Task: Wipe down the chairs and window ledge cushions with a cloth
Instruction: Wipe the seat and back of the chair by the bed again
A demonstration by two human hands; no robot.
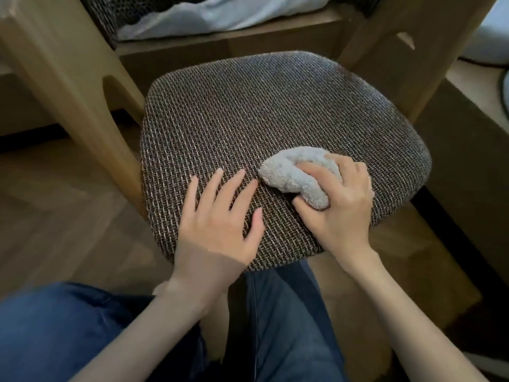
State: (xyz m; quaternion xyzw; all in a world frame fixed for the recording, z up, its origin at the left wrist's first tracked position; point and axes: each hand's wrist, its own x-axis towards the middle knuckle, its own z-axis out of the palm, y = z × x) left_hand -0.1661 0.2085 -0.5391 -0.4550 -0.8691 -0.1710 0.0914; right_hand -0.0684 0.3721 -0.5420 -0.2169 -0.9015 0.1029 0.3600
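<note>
A chair seat cushion (261, 111) of brown woven fabric fills the middle of the head view. My right hand (341, 205) grips a bunched grey fluffy cloth (292, 177) and holds it down on the front right part of the seat. Just left of the cloth, my left hand (220, 221) lies flat on the front of the seat with straight, spread fingers.
Light wooden chair frame posts rise at the back left (63, 67) and back right (413, 51). Behind the chair, a woven cushion with pale fabric (206, 15) lies on a wooden ledge. Wooden floor (55, 216) lies on the left. My knees in blue jeans (68, 326) sit below.
</note>
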